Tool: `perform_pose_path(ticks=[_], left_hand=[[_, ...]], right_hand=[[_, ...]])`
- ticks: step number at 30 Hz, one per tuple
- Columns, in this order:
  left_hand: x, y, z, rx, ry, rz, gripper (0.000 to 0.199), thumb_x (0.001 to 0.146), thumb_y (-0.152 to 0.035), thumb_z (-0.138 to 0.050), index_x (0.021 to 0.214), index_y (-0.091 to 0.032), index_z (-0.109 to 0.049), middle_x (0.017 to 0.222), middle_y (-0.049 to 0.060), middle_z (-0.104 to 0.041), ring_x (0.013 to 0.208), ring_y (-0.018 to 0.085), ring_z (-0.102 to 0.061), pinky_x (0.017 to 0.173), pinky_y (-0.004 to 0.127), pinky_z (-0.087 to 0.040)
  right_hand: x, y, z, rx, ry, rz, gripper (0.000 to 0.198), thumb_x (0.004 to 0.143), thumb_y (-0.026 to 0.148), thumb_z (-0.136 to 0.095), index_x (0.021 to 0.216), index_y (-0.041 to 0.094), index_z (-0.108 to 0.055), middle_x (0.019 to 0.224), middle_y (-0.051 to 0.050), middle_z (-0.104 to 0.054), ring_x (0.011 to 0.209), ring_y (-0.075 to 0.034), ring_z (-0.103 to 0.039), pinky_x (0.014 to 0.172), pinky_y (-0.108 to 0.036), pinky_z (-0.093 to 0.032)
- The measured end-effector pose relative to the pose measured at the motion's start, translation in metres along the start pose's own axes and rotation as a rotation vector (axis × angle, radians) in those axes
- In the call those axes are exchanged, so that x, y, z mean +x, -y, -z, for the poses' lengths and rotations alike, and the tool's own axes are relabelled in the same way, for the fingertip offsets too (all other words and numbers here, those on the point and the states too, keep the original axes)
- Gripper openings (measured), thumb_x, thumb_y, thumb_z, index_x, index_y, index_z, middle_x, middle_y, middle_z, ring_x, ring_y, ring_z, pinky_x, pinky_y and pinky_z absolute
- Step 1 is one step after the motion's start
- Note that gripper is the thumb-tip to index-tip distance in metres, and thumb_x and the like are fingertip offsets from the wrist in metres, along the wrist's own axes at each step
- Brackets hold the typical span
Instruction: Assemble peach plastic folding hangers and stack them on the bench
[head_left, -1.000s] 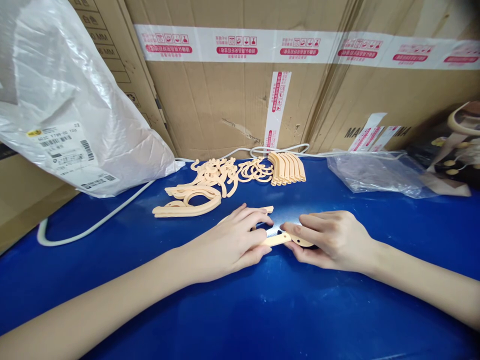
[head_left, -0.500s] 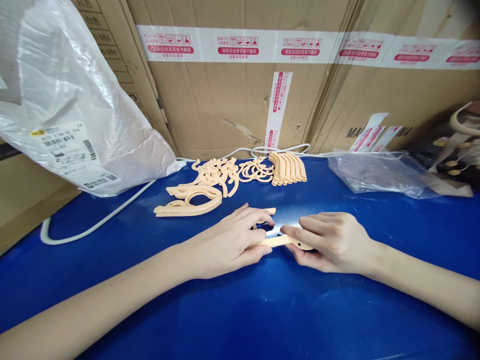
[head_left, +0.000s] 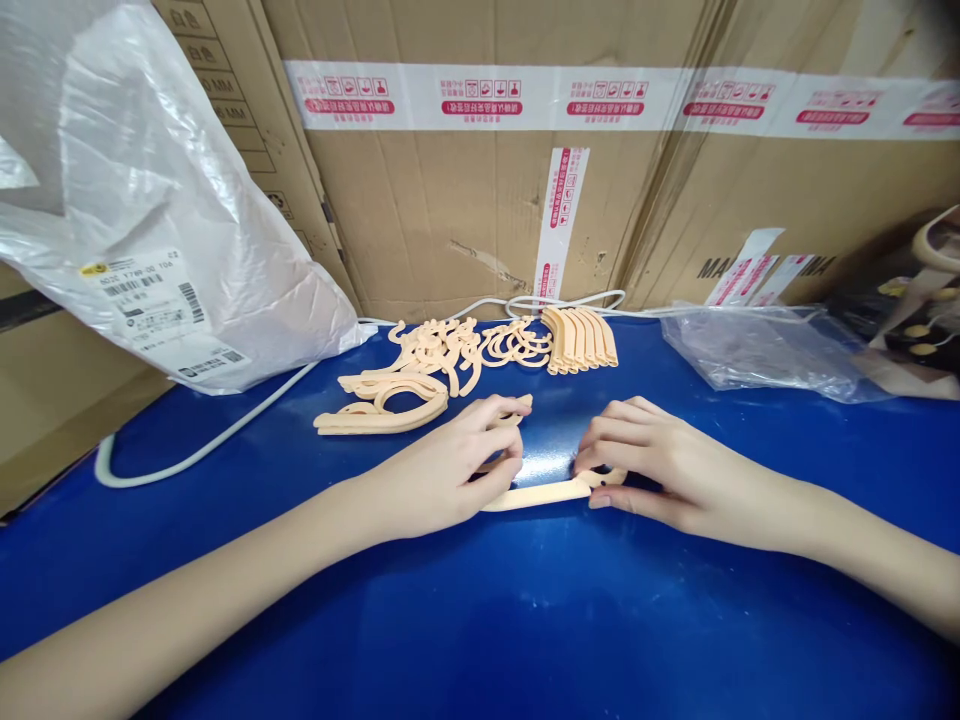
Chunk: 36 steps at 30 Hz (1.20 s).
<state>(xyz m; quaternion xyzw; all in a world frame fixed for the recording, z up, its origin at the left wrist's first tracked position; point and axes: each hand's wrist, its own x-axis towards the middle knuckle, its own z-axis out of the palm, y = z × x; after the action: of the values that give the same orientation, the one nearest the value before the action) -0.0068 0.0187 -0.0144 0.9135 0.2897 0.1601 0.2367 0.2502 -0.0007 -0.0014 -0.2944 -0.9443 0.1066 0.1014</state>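
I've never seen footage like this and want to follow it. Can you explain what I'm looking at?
No machine here: these are a person's bare hands, seen from a camera worn on the head, looking forward and down. The right hand seems to pinch one end of a cream-coloured piece; the left hand covers the other, hiding its grip. On the blue table beyond lie folded, hanger-like pieces, a heap of small parts, a row of curved strips and clear plastic. Cardboard boxes stand behind.
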Motion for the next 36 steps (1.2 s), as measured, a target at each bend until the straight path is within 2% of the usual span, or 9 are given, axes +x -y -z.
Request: perform_pose_path(ticks=[6,9,13,17,19,21,25,30,36], left_hand=[[0.001,0.003,-0.003,-0.056,-0.050,0.061,0.012,0.090,-0.015,-0.045,0.093,-0.023,-0.052,0.134,0.007,-0.042,0.138,0.022,-0.030,0.090,0.029,-0.051],[0.002,0.003,-0.003,-0.043,-0.120,0.084,0.011,0.090,-0.017,-0.048,0.098,-0.023,-0.050,0.129,0.005,-0.047,0.135,0.020,-0.036,0.097,0.031,-0.046],[0.003,0.002,-0.004,0.019,-0.156,0.083,0.013,0.090,-0.018,-0.049,0.102,-0.023,-0.049,0.122,0.004,-0.053,0.127,0.020,-0.045,0.103,0.035,-0.040],[0.004,0.001,-0.006,0.055,-0.166,0.069,0.011,0.091,-0.019,-0.048,0.102,-0.022,-0.050,0.120,0.004,-0.055,0.119,0.021,-0.050,0.101,0.037,-0.041],[0.004,0.000,-0.006,0.072,-0.170,0.063,0.012,0.092,-0.020,-0.047,0.103,-0.022,-0.050,0.119,0.004,-0.056,0.117,0.020,-0.052,0.099,0.037,-0.042],[0.004,0.000,-0.007,0.088,-0.170,0.068,0.011,0.092,-0.020,-0.047,0.103,-0.022,-0.049,0.117,0.005,-0.057,0.113,0.020,-0.054,0.097,0.037,-0.043],[0.004,-0.001,-0.007,0.134,-0.157,0.080,0.009,0.094,-0.023,-0.047,0.101,-0.022,-0.050,0.117,0.005,-0.059,0.110,0.022,-0.056,0.093,0.039,-0.045],[0.003,-0.002,-0.005,0.164,-0.152,0.087,0.014,0.096,-0.029,-0.042,0.101,-0.022,-0.053,0.115,0.005,-0.061,0.108,0.021,-0.056,0.091,0.039,-0.046],[-0.001,0.000,0.000,0.231,-0.089,0.015,0.034,0.086,-0.003,-0.033,0.108,-0.020,-0.054,0.114,0.005,-0.063,0.111,0.022,-0.054,0.094,0.041,-0.042]], right_hand=[[-0.005,0.004,0.005,0.032,0.033,-0.055,0.018,0.093,0.026,-0.049,0.100,0.030,-0.064,0.128,-0.004,-0.048,0.122,-0.021,-0.041,0.098,-0.039,-0.036],[-0.006,0.006,0.005,0.060,0.055,-0.059,0.026,0.091,0.018,-0.049,0.104,0.034,-0.066,0.138,-0.002,-0.041,0.130,-0.020,-0.036,0.103,-0.038,-0.034],[-0.003,0.014,0.004,0.181,0.107,-0.024,0.035,0.085,0.004,-0.044,0.103,0.025,-0.066,0.130,-0.004,-0.050,0.120,-0.015,-0.048,0.100,-0.029,-0.040],[0.001,0.029,-0.002,0.283,0.091,0.007,0.006,0.086,0.021,-0.057,0.087,0.019,-0.062,0.113,-0.005,-0.060,0.105,-0.016,-0.057,0.092,-0.027,-0.045],[0.002,0.036,-0.007,0.309,0.074,0.018,0.010,0.085,0.028,-0.062,0.086,0.019,-0.058,0.111,-0.004,-0.060,0.103,-0.016,-0.057,0.091,-0.027,-0.046],[0.001,0.042,-0.009,0.344,0.080,0.025,0.009,0.083,0.018,-0.061,0.089,0.020,-0.055,0.111,-0.003,-0.060,0.103,-0.015,-0.057,0.090,-0.026,-0.047],[-0.001,0.045,-0.009,0.379,0.116,0.008,0.038,0.072,-0.003,-0.054,0.100,0.022,-0.052,0.117,-0.002,-0.057,0.102,-0.013,-0.058,0.086,-0.022,-0.048],[-0.001,0.033,-0.008,0.290,0.097,0.026,0.046,0.077,-0.003,-0.045,0.114,0.023,-0.050,0.116,-0.004,-0.057,0.101,-0.014,-0.058,0.089,-0.025,-0.048],[0.002,0.002,-0.012,0.035,-0.083,0.050,0.038,0.082,-0.003,-0.039,0.108,0.020,-0.054,0.104,-0.006,-0.062,0.105,-0.020,-0.053,0.098,-0.041,-0.041]])
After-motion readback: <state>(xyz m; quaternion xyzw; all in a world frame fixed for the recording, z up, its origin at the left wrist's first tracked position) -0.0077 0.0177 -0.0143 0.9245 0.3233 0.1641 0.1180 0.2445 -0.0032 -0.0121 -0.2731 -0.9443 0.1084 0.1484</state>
